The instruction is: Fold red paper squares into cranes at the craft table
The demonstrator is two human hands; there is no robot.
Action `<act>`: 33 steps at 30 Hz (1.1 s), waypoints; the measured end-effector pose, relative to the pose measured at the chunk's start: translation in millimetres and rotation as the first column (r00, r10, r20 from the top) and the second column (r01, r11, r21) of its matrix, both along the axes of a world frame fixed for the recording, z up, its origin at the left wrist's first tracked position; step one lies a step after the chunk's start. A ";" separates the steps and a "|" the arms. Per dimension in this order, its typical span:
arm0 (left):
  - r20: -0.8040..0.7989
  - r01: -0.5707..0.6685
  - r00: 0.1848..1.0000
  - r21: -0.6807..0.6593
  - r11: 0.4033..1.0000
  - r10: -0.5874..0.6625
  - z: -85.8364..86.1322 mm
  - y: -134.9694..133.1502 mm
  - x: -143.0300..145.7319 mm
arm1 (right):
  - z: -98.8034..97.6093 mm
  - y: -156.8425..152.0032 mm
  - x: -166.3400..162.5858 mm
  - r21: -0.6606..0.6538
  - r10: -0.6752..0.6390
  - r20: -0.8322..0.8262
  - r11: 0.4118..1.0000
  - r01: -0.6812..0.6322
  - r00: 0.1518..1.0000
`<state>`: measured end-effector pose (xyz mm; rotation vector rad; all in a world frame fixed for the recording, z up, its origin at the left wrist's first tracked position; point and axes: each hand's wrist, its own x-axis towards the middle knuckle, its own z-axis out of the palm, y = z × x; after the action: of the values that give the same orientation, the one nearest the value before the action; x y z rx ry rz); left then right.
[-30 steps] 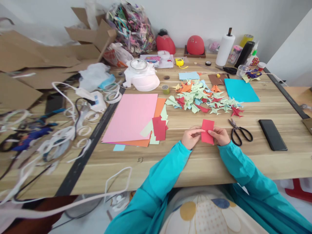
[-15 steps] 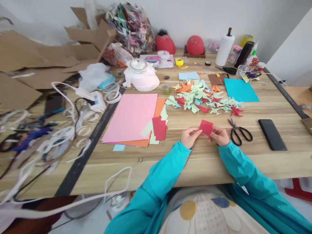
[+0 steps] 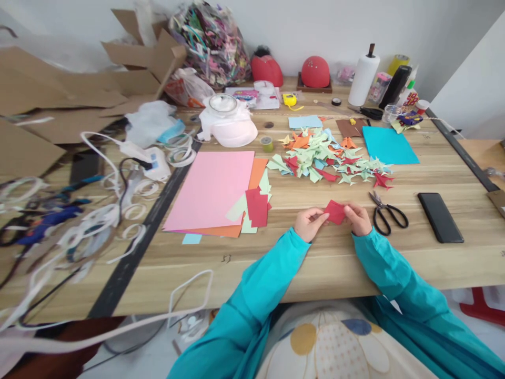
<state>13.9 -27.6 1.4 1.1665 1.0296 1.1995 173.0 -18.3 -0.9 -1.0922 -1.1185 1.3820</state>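
Observation:
My left hand [image 3: 308, 223] and my right hand [image 3: 358, 219] both pinch a small red paper [image 3: 335, 211], folded over and held just above the wooden table [image 3: 315, 263]. The fingers of each hand are closed on its edges. Black scissors [image 3: 385, 212] lie just right of my right hand. A stack of red paper pieces [image 3: 257, 207] lies to the left of my left hand, on pale green and orange sheets beside a large pink sheet [image 3: 213, 189].
A heap of folded paper shapes [image 3: 327, 160] lies beyond my hands, with a blue sheet [image 3: 389, 146] to its right. A black phone [image 3: 440, 217] lies at the right. Tape rolls, cables and cardboard crowd the left side. A paper towel roll [image 3: 363, 79] stands at the back.
The red paper was an upright rectangle a second ago; it has been folded down and now shows as a smaller, flatter piece between my hands.

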 end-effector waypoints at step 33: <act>-0.117 -0.053 0.990 0.223 0.973 0.081 0.0 0.6 -3.4 | 1.0 -7.0 -4.1 0.147 0.046 0.114 0.987 -0.063 0.992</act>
<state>10.5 -27.1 1.4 1.4036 1.0566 1.3332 168.9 -25.3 0.1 -1.0454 -1.3198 1.2695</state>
